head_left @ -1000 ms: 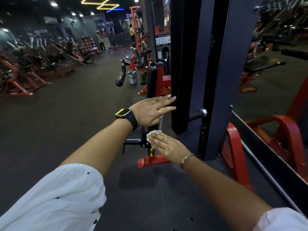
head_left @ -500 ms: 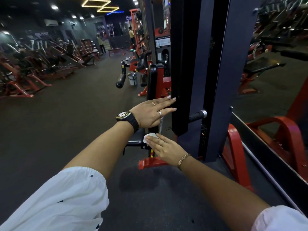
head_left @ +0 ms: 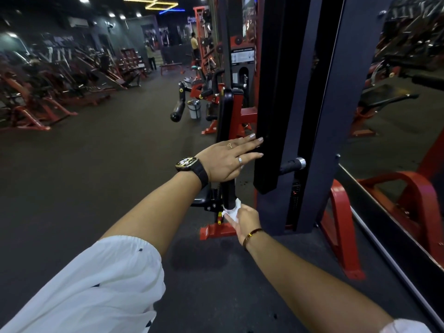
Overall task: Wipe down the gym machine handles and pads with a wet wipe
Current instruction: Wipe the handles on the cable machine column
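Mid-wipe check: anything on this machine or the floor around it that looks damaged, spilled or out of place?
Nothing stands out. The right hand presses the wet wipe against the lower end of the upright black pad, the left hand rests open against the machine, and the floor below shows no spill.

My wipe point(head_left: 231, 211) is white against the black pad point(head_left: 225, 131). The machine frame point(head_left: 240, 111) is red, the upright column point(head_left: 322, 116) dark blue-grey. My sleeve point(head_left: 96, 284) is white with small dark dots, my watch strap point(head_left: 200, 173) black, my bracelet point(head_left: 251, 235) gold.

Right hand point(head_left: 246, 218), wipe point(head_left: 231, 213) seemingly lower.
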The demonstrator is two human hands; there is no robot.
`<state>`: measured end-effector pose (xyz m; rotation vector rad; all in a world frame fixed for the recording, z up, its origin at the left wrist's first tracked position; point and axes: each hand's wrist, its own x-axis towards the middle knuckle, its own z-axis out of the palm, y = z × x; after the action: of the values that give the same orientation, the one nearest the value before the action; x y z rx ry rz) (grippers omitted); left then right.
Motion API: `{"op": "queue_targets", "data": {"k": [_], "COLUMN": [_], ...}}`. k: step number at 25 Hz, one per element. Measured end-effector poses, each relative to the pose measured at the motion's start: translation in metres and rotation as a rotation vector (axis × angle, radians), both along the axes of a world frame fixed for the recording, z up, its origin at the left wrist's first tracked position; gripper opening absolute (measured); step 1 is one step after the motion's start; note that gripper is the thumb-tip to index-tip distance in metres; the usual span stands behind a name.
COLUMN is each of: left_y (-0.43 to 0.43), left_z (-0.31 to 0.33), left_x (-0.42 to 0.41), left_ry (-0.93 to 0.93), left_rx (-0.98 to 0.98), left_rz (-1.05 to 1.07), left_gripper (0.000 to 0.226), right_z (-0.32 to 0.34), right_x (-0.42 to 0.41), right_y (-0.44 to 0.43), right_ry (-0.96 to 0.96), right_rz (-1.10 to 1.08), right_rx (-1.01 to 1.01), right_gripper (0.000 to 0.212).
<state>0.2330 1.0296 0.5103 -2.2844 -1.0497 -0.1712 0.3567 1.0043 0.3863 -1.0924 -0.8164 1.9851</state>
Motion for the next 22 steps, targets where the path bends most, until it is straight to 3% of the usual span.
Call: {"op": "queue_targets", "data": {"k": [3, 7, 11, 14, 16, 20, 22], "left_y": [0.0, 0.001, 0.003, 0.004, 0.004, 0.0, -0.001], "left_z": [-0.002, -0.003, -0.006, -0.005, -0.003, -0.006, -0.004], "left_x": [-0.001, -0.003, -0.006, -0.005, -0.004, -0.002, -0.002], "left_ry": [-0.01, -0.026, -0.004, 0.027, 0.05, 0.017, 0.011], "left_rx": [-0.003, 0.015, 0.035, 0.036, 0.04, 0.047, 0.045], "left_rz": [0.009, 0.001, -0.016, -0.019, -0.002, 0.009, 0.02], "left_gripper": [0.048, 0.05, 0.054, 0.053, 0.053, 0.051, 0.048], "right_z": [0.013, 0.009, 0.026, 0.039, 0.028, -0.013, -0.028], "right_x": [-0.003, -0.005, -0.015, -0.021, -0.019, 0.012, 0.03], "right_y": [0.001, -0.002, -0.01, -0.022, -0.03, -0.01, 0.006], "right_ry": [0.075, -0.088, -0.55, -0.519, -0.517, -0.833, -0.955], "right_rz": [-0.022, -0.06, -0.123, -0.206, -0.191, -0.111, 0.07], "right_rx": [-0.155, -0.041, 0.46, 0.706, 0.981, 1.657, 1.832], "right_gripper": [0.035, 0.018, 0.034, 0.055, 0.063, 0.066, 0.061]}}
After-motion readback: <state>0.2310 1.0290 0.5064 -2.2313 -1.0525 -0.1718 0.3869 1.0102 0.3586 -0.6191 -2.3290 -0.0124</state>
